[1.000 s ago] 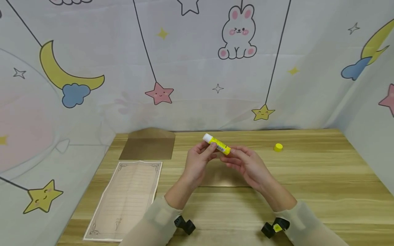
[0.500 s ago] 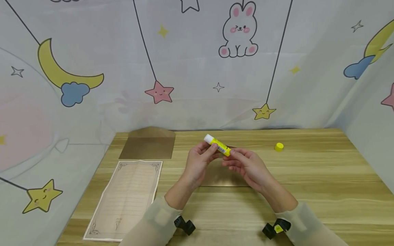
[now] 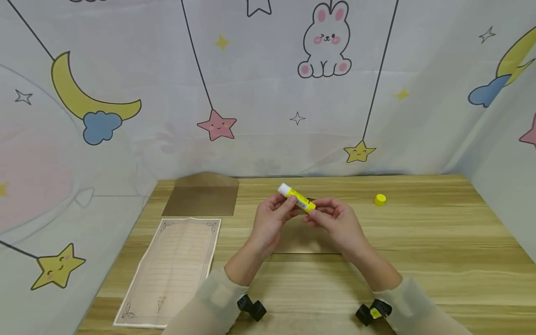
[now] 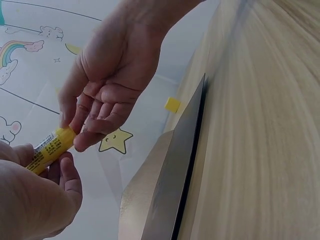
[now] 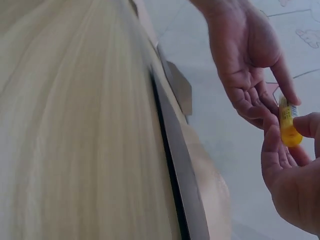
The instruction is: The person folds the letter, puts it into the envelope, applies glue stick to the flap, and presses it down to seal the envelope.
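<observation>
A yellow glue stick point(image 3: 302, 201) with its white end bare is held above the table, tilted with that end up to the left. My left hand point(image 3: 270, 221) grips its barrel between thumb and fingers. At the lower yellow end, my right hand point(image 3: 341, 225) pinches the base with thumb and fingertips, as the left wrist view of the glue stick point(image 4: 50, 149) also shows. Below both hands a brown envelope point(image 3: 307, 239) lies on the table, partly hidden by them. The yellow cap point(image 3: 379, 200) stands apart on the table to the right.
A second brown envelope point(image 3: 201, 201), flap up, lies at the back left of the wooden table point(image 3: 444, 260). In front of it is a lined sheet of letter paper point(image 3: 171, 270) with a decorated border. A printed cloth point(image 3: 259, 83) hangs behind the table.
My right hand's fingers have shifted on the base of the glue stick, the thumb now lower. The left hand keeps its grip, and the glue stick stays nearly in place.
</observation>
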`<state>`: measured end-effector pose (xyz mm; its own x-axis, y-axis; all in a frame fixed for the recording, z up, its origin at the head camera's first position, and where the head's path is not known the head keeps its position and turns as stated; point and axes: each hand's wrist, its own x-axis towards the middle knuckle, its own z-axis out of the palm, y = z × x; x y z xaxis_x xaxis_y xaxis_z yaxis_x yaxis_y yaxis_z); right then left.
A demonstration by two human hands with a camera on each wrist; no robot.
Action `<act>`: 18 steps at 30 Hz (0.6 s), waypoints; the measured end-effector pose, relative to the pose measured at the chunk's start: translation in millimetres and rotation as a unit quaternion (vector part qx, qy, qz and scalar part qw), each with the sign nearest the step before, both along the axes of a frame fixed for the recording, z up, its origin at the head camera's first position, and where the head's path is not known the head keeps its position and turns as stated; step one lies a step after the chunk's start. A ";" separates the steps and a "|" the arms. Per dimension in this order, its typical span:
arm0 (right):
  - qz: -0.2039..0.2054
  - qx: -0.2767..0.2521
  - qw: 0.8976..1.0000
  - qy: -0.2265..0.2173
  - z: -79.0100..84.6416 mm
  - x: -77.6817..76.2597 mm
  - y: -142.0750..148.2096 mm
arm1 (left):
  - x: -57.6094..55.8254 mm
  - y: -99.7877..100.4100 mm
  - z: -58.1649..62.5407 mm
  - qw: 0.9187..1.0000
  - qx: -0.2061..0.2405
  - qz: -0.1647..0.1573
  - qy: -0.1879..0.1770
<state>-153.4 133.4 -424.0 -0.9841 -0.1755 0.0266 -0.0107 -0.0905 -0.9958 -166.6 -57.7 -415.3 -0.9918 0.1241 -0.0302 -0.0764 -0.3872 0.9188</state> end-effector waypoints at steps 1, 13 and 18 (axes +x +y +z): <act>-0.009 0.022 0.999 0.031 -0.6 1.0 -0.6 | 0.1 0.1 0.1 1.000 0.001 0.001 -0.002; 0.008 0.036 0.999 0.036 -1.6 0.8 -2.0 | 0.3 0.6 0.0 1.000 0.003 0.002 0.002; 0.046 -0.022 0.997 -0.062 -1.2 -0.9 1.1 | 1.1 1.4 -0.2 1.000 -0.004 -0.008 0.008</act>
